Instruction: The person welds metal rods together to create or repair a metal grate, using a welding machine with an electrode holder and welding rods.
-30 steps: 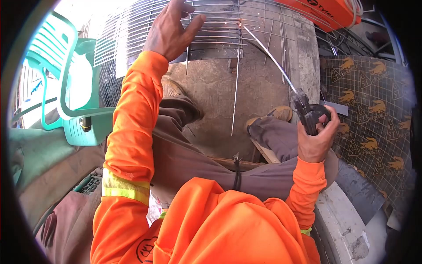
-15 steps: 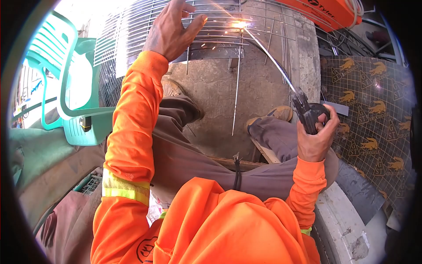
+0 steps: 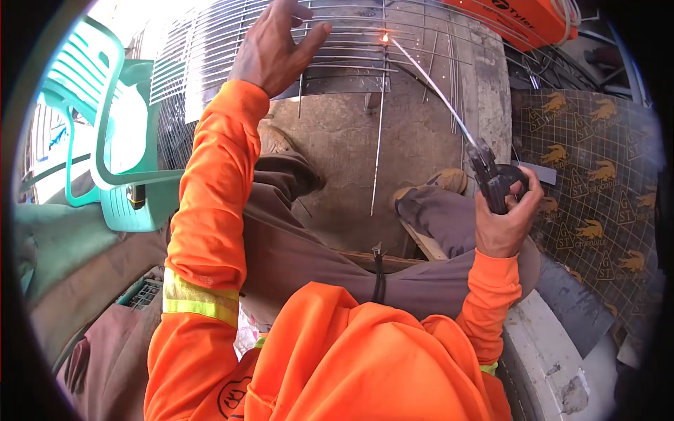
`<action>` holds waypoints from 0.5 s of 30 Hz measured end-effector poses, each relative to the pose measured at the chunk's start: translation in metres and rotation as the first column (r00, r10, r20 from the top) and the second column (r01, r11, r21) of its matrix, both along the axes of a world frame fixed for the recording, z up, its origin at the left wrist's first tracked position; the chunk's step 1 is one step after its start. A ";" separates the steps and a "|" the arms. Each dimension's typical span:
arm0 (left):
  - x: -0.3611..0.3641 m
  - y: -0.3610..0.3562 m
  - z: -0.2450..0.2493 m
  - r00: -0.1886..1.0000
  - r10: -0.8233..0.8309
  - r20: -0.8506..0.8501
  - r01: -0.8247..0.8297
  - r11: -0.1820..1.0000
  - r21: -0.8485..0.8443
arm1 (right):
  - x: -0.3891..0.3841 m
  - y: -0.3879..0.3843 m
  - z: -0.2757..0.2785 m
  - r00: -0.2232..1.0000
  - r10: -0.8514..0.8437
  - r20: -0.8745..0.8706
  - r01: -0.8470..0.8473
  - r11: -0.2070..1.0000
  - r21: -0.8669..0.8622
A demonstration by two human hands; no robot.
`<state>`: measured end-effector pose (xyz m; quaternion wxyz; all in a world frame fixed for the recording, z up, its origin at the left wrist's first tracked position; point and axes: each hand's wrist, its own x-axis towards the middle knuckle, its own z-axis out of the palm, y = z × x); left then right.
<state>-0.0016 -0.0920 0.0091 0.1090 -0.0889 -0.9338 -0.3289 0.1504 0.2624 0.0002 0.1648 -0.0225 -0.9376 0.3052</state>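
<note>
My left hand (image 3: 272, 48) lies flat on a wire grille (image 3: 210, 49) at the top of the view, fingers spread over its thin parallel rods. My right hand (image 3: 507, 214) grips a black electrode holder (image 3: 493, 179) at the right. A long thin welding rod (image 3: 428, 81) runs from the holder up and left to the grille. A small orange glow (image 3: 385, 37) shows at the rod's tip, on a vertical wire of the grille. I wear orange sleeves with a yellow reflective band.
A teal plastic chair (image 3: 105, 140) stands at the left. My legs and boots rest on the concrete floor (image 3: 337, 147) under the grille. Dark printed sheeting (image 3: 597, 182) lies to the right, an orange case (image 3: 519, 17) at the top right. A loose thin rod (image 3: 376, 158) hangs down from the grille.
The arc flared bright half a second ago with sparks, and has faded to a small glow. The rod tip and both hands have barely moved.
</note>
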 end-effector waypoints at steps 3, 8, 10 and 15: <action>0.001 0.001 -0.003 0.999 -0.014 0.034 0.016 0.998 -0.066 | 0.000 0.000 0.000 1.000 0.000 0.006 0.000 1.000 -0.016; 0.000 -0.001 -0.030 0.972 -0.211 -0.103 0.182 0.954 -0.237 | 0.001 -0.001 0.001 1.000 -0.014 0.013 0.015 0.999 -0.043; 0.002 0.000 -0.032 0.976 -0.197 -0.089 0.162 0.940 -0.301 | 0.000 -0.001 0.002 1.000 -0.017 0.017 0.018 0.999 -0.038; 0.003 0.002 -0.038 0.972 -0.209 -0.109 0.167 0.936 -0.308 | 0.001 0.000 0.001 1.000 -0.016 0.022 0.016 1.000 -0.023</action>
